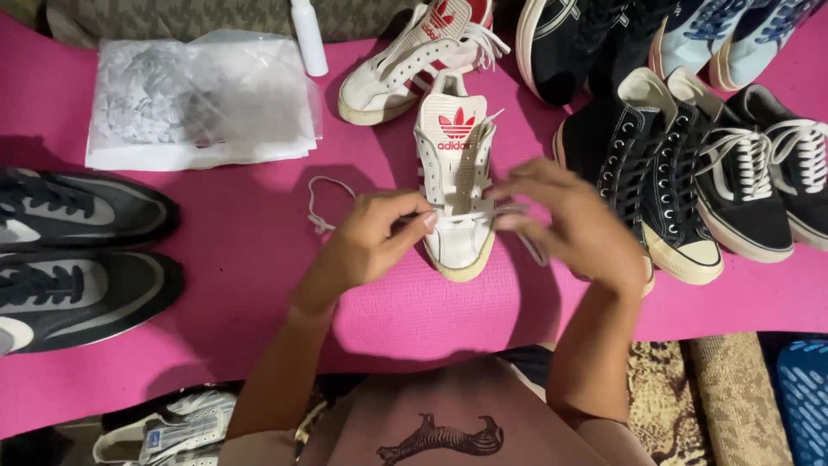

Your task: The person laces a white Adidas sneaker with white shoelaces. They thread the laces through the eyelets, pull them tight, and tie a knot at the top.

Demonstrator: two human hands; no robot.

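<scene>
The white sneaker (455,185) lies on the pink mat (259,259) directly between the two hands, toe toward the person. It is low-cut white leather with a cream, somewhat grubby sole edge and a tall white tongue carrying a red emblem; the tongue stands open and the eyelets above the toe are only partly threaded.

The left hand (375,237) is closed in a pinch on a white lace (321,203) at the shoe's left eyelet row. The loose end of that lace trails in a loop on the mat just beyond the left hand.

The right hand (573,220) is partly curled at the shoe's right side, fingertips at a second lace strand. Motion blur prevents confirming whether it actually grips the strand.

Count, from the hands outward:
- Left of the left hand: two dark grey trainers (78,259), side by side.
- Just right of the right hand: two black high-tops (655,173), then two black low-tops (768,181) with white laces.
- Beyond the hands: one matching white sneaker with red stripes (405,65), one clear plastic bag of white contents (203,99), one white bottle (309,34).
- Farthest, beyond the right hand: further dark and pale blue shoes (681,30), cut off by the frame; number undetermined.
</scene>
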